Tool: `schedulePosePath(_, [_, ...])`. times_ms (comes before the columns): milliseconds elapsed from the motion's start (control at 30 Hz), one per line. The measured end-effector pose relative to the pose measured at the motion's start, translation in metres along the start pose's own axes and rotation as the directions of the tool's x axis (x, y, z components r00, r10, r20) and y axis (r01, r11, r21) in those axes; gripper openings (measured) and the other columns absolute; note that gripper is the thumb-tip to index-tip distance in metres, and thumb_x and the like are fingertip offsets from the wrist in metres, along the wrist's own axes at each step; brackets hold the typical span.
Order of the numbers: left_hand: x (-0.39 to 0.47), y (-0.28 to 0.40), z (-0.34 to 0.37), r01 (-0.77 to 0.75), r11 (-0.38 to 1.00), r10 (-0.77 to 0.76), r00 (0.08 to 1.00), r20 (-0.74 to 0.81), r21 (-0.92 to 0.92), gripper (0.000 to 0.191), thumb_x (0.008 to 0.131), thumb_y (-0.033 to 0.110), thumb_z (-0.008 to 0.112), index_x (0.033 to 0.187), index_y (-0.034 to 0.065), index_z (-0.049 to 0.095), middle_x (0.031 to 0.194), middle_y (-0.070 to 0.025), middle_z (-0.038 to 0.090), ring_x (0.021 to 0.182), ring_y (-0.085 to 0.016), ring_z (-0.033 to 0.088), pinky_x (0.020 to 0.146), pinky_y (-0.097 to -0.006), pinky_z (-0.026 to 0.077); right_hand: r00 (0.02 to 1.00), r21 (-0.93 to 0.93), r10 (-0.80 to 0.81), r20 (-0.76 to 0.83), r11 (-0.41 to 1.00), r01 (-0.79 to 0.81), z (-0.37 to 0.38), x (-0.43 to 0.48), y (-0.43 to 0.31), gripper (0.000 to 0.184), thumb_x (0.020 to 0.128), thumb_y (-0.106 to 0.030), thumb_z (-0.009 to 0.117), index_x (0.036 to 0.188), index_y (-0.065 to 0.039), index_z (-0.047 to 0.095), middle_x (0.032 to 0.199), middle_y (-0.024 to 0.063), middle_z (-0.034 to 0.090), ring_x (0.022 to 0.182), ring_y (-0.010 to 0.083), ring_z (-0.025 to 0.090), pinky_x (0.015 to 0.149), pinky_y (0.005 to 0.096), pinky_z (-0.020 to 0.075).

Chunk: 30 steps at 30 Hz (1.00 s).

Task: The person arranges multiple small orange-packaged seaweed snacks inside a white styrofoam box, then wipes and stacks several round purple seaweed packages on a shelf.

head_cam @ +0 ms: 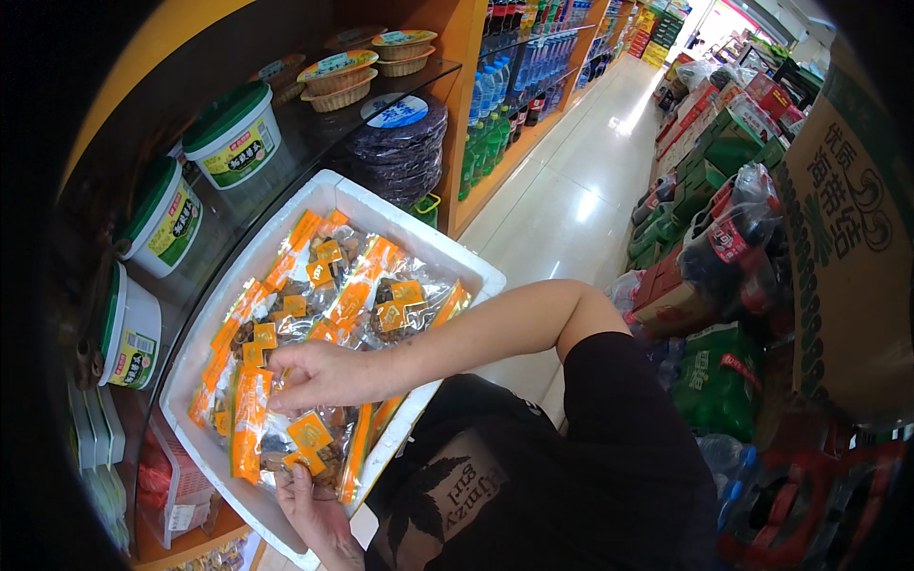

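Note:
A white foam box (343, 187) in front of me holds several clear plastic packets with orange header bands and small orange labels. Brown dried food shows through their film. At the near side of the box, my left hand (310, 510) grips the lower end of one packet (309, 432), its thumb on top of the film. Reaching across from the right, my right hand (332, 375) has its fingertips closed at the upper edge of this same packet, beside the orange band. Its fingertips are partly hidden. Another packet (357, 285) lies beyond, near the middle of the box.
Left of the box, a glass shelf (293, 153) carries white tubs (239, 135) with green lids and a stack of dark round packages (396, 150). Bottled drinks (493, 89) line further shelves. Across the tiled aisle (557, 193) are stacked cartons, shrink-wrapped bottles (721, 378) and a large cardboard box (850, 250).

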<state>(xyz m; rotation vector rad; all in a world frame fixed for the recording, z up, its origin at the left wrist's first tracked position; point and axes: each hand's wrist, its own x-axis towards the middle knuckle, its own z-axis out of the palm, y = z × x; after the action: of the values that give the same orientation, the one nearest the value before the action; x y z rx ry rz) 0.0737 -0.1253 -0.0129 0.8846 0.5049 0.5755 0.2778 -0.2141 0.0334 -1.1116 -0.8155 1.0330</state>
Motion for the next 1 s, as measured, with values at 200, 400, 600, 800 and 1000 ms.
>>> schedulePosePath(200, [0.001,-0.004,-0.007,-0.01,0.997,0.006,0.998,0.056,0.073,0.039,0.091,0.008,0.066,0.126,0.0007,0.052,0.117,-0.0118,0.064,0.106,-0.021,0.062,0.096,-0.038,0.049,0.998,-0.074,-0.025,-0.053,0.997,0.021,0.002,0.013,0.006,0.027,0.095,-0.024,0.063,0.088,0.002,0.062,0.076,0.0075,0.066,0.067,0.0119,0.063,0.058,0.0256,0.0502])
schedulePosePath(400, [-0.004,-0.007,-0.011,-0.021,0.984,0.035,0.996,-0.076,0.179,0.057,0.085,0.003,0.071,0.136,-0.0008,0.045,0.122,-0.0121,0.062,0.108,-0.023,0.062,0.098,-0.0384,0.048,0.993,0.192,0.054,-0.107,0.981,-0.033,0.004,0.013,0.015,0.027,0.095,-0.024,0.061,0.087,0.002,0.065,0.075,0.0072,0.065,0.064,0.0118,0.062,0.056,0.0256,0.0505])
schedulePosePath(600, [-0.003,-0.004,-0.006,-0.022,0.992,0.024,1.0,-0.014,0.125,0.054,0.087,0.003,0.069,0.135,0.0001,0.046,0.122,-0.0123,0.062,0.111,-0.023,0.061,0.098,-0.0378,0.048,0.994,0.21,0.066,-0.088,0.977,-0.046,0.005,0.016,0.012,0.031,0.096,-0.032,0.059,0.097,-0.001,0.066,0.079,0.0058,0.065,0.062,0.0106,0.062,0.052,0.0244,0.0486])
schedulePosePath(800, [-0.004,0.001,-0.006,-0.008,1.0,0.011,0.982,-0.188,0.019,0.044,0.093,0.012,0.063,0.134,0.0039,0.048,0.121,-0.0085,0.062,0.111,-0.019,0.06,0.098,-0.0369,0.048,0.982,0.078,0.183,-0.044,0.981,-0.18,-0.017,0.024,0.001,0.028,0.099,-0.029,0.053,0.094,-0.004,0.065,0.076,0.0074,0.067,0.063,0.0143,0.066,0.056,0.0243,0.0507])
schedulePosePath(1000, [-0.002,0.015,-0.008,-0.183,0.962,0.056,0.857,-0.513,-0.201,0.042,0.1,0.032,0.054,0.133,0.0063,0.051,0.126,-0.0065,0.059,0.119,-0.021,0.056,0.101,-0.0413,0.045,0.919,-0.299,-0.186,-0.348,0.951,0.079,-0.103,0.052,-0.029,0.026,0.097,-0.021,0.053,0.102,0.002,0.063,0.087,0.0112,0.069,0.071,0.0164,0.067,0.066,0.0264,0.0551])
